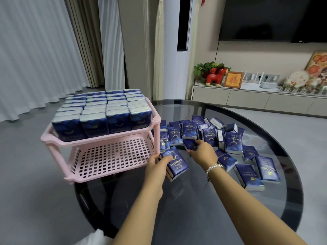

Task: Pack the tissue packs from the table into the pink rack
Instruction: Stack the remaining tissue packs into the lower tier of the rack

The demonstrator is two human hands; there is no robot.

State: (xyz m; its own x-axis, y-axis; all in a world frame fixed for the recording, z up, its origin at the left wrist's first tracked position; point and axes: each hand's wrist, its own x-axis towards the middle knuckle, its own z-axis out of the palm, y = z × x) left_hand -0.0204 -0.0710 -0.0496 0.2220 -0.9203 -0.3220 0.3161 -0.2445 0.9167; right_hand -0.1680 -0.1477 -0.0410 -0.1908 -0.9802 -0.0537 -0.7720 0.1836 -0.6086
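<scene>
Left hand [156,162], at lower centre of the frame, is gripping a blue tissue pack [175,162] by its left edge, thumb curled over its top, just beside the lower tier [113,156] of the pink rack [99,138]. Right hand [203,151], wearing a beaded bracelet [214,167], is reaching just right of it, fingers closing around another pack [190,145] lying on the dark glass worktop [194,200]. Loose packs [230,144] are lying scattered across the worktop at centre right, some flat, some standing. At centre left, the rack's upper tier [100,112] is holding tight rows of upright packs, while the lower tier is showing its bare grid floor.
</scene>
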